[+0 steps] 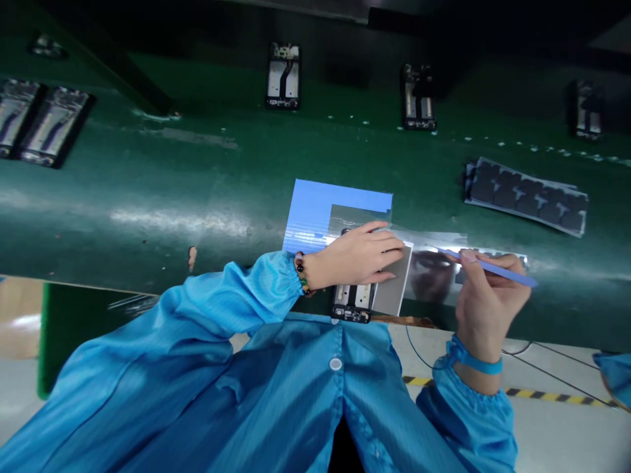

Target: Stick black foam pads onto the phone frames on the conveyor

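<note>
My left hand (pixel 357 258) lies over the upper part of a phone frame (pixel 352 303) at the table's front edge, its fingers stretched to the right over a grey sheet (pixel 394 292). What is beneath the palm is hidden. My right hand (pixel 488 295) is closed around a blue-purple pen-like tool (pixel 510 272), whose thin tip points left toward my left fingers. Beneath and beside the tool lies a clear film strip (pixel 444 242). A blue sheet (pixel 310 209) sits behind my left hand.
Phone frames stand apart at the back, at the middle (pixel 283 77), right of it (pixel 418 98) and far right (pixel 588 112). Two more (pixel 56 128) lie at left. Sheets of dark stickers (pixel 530 196) lie at right. A dark post (pixel 113 62) meets the green table (pixel 197 171).
</note>
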A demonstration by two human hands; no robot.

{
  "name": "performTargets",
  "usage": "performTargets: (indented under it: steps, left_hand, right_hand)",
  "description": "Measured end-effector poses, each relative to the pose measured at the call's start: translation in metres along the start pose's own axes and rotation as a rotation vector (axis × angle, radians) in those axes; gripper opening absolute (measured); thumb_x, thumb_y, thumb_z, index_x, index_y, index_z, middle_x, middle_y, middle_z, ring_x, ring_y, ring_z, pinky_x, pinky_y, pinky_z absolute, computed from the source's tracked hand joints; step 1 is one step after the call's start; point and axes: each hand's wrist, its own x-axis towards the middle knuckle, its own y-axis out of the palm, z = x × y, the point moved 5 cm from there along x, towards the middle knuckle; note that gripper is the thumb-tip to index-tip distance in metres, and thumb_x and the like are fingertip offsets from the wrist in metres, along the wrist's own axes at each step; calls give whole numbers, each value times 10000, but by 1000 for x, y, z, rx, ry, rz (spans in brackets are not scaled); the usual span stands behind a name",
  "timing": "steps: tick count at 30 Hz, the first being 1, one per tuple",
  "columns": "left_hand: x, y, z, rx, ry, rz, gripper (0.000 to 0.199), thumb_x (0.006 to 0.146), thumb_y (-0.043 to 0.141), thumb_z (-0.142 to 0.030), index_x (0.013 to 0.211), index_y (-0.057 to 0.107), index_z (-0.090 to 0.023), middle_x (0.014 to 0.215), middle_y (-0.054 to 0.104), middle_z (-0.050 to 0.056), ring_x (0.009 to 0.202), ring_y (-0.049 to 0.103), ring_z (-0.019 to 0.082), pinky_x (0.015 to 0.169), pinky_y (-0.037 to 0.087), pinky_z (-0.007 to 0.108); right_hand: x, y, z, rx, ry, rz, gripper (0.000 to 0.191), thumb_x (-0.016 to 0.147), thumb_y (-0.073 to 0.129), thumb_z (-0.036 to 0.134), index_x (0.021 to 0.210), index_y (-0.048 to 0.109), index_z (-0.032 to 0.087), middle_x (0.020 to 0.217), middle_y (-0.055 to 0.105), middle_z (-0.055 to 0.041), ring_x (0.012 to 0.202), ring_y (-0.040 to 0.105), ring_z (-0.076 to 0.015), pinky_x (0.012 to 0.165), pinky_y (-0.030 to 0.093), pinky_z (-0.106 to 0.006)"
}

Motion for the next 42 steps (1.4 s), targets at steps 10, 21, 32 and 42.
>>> performTargets:
  steps: [10,21,32,42]
  left_hand:
    - [-67,-48,-11,-151,-98,-61,207,1115,577,-204,1082,781,-215,1169,834,55,1136,773,218,1299,483,484]
    - [-127,-31,-49,-242,24,-159,160,1116,664,-241,1029,798,-242,1166,863,6,1191,798,167,1263,538,418]
    - [-122,-40,-50,-218,23,-117,195,1139,616,-243,1044,786,-233,1179,839,28,1131,779,169,1245,523,421]
    - [-10,-29,-53,-161,161,-11,305,1188,532,-372,1200,798,-225,1407,789,66,1276,728,231,1219,494,421]
  right_hand:
    - [-136,23,5,-61,109,315,334,889,943,309,813,626,240,859,764,5,924,791,-187,1144,591,-482]
    - [-152,30,-12,-148,56,416,295,918,910,310,844,629,253,909,784,0,960,784,-219,1255,476,-581]
    - [-66,-4,-1,-75,-112,140,347,861,946,307,889,603,263,898,807,11,1130,852,-286,1305,500,-622]
    - [-29,-58,6,-128,-66,-162,512,747,1054,503,901,645,236,904,795,-18,1044,872,-306,1187,628,-537]
